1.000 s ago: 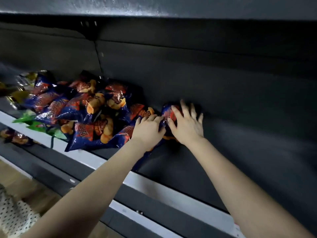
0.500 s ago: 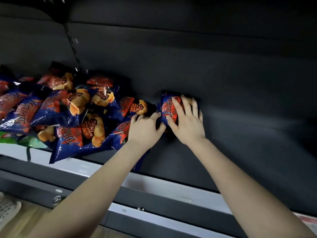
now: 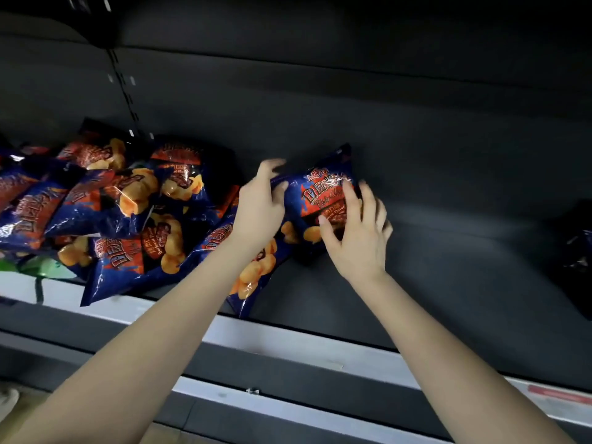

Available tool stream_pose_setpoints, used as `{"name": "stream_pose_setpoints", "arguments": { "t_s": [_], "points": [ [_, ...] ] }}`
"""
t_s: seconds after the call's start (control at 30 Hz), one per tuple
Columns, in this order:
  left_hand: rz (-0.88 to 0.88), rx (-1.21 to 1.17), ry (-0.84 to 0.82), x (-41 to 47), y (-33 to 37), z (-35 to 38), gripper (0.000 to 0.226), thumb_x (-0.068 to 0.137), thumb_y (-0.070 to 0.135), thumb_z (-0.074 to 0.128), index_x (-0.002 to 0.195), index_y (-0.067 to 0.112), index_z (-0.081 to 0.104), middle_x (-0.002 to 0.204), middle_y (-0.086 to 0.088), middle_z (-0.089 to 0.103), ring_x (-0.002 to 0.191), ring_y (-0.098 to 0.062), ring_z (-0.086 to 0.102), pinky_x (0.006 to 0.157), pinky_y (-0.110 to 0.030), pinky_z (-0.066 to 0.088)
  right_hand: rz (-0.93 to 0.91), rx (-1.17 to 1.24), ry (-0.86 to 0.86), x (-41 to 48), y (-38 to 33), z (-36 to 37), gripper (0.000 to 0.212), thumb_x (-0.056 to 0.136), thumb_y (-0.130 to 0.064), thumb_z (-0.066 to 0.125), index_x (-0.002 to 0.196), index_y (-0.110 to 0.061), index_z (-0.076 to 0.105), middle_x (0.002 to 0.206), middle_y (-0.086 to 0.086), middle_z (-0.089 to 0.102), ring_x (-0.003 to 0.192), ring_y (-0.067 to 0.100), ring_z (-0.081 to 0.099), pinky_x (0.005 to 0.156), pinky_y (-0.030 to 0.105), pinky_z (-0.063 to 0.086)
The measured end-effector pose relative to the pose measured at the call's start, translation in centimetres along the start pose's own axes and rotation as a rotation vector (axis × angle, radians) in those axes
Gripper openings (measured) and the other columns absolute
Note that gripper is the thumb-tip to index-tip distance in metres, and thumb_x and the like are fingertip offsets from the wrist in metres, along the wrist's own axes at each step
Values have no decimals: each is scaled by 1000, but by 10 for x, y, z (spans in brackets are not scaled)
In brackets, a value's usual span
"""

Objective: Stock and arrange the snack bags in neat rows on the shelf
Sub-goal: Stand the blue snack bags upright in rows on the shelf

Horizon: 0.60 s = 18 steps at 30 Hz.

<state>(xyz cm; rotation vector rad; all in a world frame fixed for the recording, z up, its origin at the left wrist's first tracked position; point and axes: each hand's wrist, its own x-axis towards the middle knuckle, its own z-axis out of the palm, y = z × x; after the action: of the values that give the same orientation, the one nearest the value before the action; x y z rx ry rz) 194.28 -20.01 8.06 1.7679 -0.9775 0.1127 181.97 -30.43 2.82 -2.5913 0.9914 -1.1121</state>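
Standing a blue snack bag (image 3: pixel 323 200) upright on the dark shelf (image 3: pixel 448 251), left hand (image 3: pixel 259 213) and right hand (image 3: pixel 358 238) both gripped it, beside the heaped bags (image 3: pixel 121 213).

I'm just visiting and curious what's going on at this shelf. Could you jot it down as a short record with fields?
Place: dark shelf with a white front edge
Goods: blue snack bags piled loosely at the left
Bag in hand: blue bag, propped up at the right of the pile
Left hand: fingers on the bag's left edge
Right hand: spread on its front
Right of bag: bare shelf, then a dark bag
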Motion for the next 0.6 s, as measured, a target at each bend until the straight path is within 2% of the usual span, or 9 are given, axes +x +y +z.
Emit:
{"name": "stream_pose_setpoints", "arguments": {
  "t_s": [0.1, 0.2, 0.27, 0.4, 0.53, 0.6],
  "points": [
    [30, 19, -55, 13, 18, 9, 38, 95, 7, 48, 132, 13, 45, 113, -6, 62, 93, -13, 58, 79, -11, 38, 43, 55, 93, 7, 14, -16, 86, 80, -66, 45, 148, -22, 15, 153, 13, 25, 133, 38, 34, 99, 57, 36],
    [103, 29, -134, 14, 35, 29, 35, 94, 5, 45, 128, 13, 51, 121, -8, 61, 112, -19, 56, 88, -12, 37, 75, 63, 61, 10, 18, -28, 106, 67, -74, 51, 149, -27, 3, 157, 14, 10, 136, 40, 31, 100, 56, 39],
    [102, 21, -154, 11, 43, 45, 35, 95, 4, 42, 126, 14, 54, 123, -7, 61, 116, -18, 54, 90, -12, 37, 106, 36, 45, 5, 19, -30, 109, 62, -75, 53, 148, -32, 1, 157, 14, 4, 133, 42, 32, 97, 55, 42],
    [52, -25, -255, 7, 56, 70, 36, 96, 3, 40, 128, 14, 51, 128, -4, 57, 120, -16, 51, 84, -6, 36, 167, -32, 35, 0, 41, -38, 101, 67, -65, 63, 148, -34, 11, 157, 14, -1, 126, 41, 37, 93, 51, 42],
    [90, -61, -334, 3, 75, 99, 37, 95, 2, 43, 129, 14, 50, 129, -3, 55, 121, -14, 49, 82, 2, 31, 196, -45, 82, -2, 79, -60, 90, 70, -53, 68, 146, -33, 23, 156, 13, 4, 124, 38, 39, 92, 50, 43],
    [113, -86, -367, -2, 88, 119, 38, 95, 3, 44, 130, 15, 49, 128, -2, 56, 120, -14, 50, 87, -4, 35, 220, -55, 106, -4, 101, -76, 87, 71, -50, 69, 145, -31, 27, 156, 13, 7, 124, 37, 39, 92, 50, 42]
  ]
}}
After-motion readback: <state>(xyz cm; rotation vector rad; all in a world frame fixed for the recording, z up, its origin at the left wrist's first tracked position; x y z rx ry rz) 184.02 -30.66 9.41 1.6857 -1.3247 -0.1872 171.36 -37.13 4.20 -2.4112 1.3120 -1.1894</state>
